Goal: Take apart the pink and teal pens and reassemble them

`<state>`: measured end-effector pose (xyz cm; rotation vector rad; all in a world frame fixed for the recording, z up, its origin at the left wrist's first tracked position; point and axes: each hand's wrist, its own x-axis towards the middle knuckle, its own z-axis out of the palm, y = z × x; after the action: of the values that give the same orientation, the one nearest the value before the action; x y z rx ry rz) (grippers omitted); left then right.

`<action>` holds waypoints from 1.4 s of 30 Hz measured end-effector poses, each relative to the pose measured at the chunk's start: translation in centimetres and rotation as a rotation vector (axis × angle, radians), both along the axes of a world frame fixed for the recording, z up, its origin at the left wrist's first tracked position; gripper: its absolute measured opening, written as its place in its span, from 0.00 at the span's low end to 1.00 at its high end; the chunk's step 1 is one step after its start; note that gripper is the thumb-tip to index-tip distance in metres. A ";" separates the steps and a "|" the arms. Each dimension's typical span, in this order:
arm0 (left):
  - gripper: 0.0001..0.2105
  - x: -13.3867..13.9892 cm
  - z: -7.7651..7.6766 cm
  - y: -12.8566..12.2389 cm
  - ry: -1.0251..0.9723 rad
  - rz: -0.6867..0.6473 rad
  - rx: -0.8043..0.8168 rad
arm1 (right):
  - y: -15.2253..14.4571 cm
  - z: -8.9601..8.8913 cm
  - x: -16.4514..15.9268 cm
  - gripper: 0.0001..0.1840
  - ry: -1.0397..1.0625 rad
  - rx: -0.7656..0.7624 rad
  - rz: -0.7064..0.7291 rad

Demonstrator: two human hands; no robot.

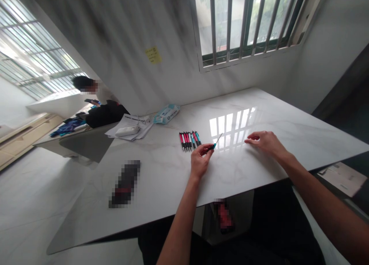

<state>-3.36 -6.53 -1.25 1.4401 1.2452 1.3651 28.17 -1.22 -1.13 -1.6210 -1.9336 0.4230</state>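
Note:
My left hand (201,160) is closed around a disassembled pen (213,146), with a dark grip and a teal edge. A thin refill (219,138) sticks out of it, pointing up and to the right. My right hand (265,141) is over the table's right part, apart from the left. Its thumb and forefinger are drawn together in a pinch; anything between them is too small to make out. Just beyond my left hand lies a row of several pens (188,141), red, white and teal with black grips, side by side.
The white marbled table (161,180) bears a wipes pack (167,114), papers (144,130) with a white object (127,131) on top, and a blurred dark object (125,184). A person (100,94) sits at the far left. A barred window (245,25) is ahead.

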 end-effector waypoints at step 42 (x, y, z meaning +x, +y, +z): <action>0.11 -0.9 0.4 0.2 0.498 0.306 0.204 | 7.1 -1.6 -8.6 0.14 0.714 -0.206 0.370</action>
<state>-4.23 -6.35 -0.87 1.8674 1.7399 1.4093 19.60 5.86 -2.76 -0.9982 -1.6407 1.1988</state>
